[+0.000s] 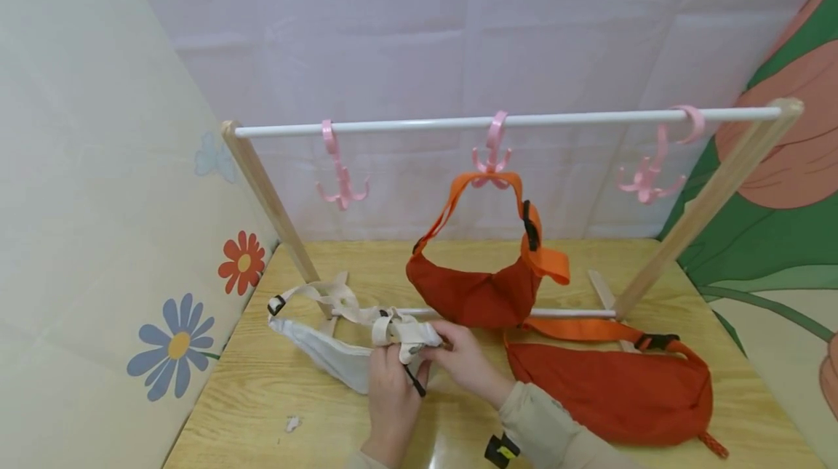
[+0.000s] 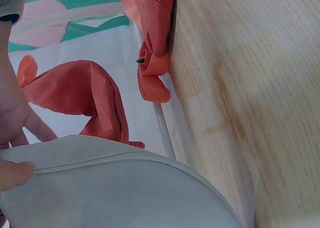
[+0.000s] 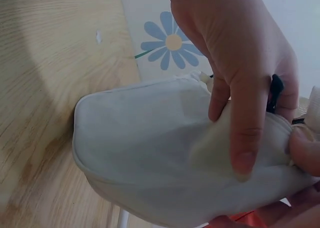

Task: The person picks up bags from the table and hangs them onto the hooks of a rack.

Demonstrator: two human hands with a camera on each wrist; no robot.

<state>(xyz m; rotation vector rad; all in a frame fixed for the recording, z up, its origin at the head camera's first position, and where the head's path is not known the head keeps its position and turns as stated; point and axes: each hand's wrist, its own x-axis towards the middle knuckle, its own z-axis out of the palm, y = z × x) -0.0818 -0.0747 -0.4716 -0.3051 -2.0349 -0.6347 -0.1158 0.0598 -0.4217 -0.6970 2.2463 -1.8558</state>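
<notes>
Both hands hold a white waist bag (image 1: 334,360), whose cream strap (image 1: 347,309) lies looped above it. My left hand (image 1: 393,385) grips the near side of the bag; its fingers curl over the white fabric (image 3: 135,133) in the right wrist view. A black zip pull (image 1: 415,382) sticks out by these fingers. My right hand (image 1: 466,360) pinches the bag's right end, beside the bunched strap; its thumb (image 3: 306,150) shows at the edge of the right wrist view. In the left wrist view, my left thumb (image 2: 15,174) presses on the bag's seam.
A white rail (image 1: 419,124) on wooden posts carries pink hooks (image 1: 343,189). One orange-red waist bag (image 1: 481,291) hangs from the middle hook. Another orange-red bag (image 1: 609,396) lies on the table at right. A small black item (image 1: 500,451) is near my right sleeve.
</notes>
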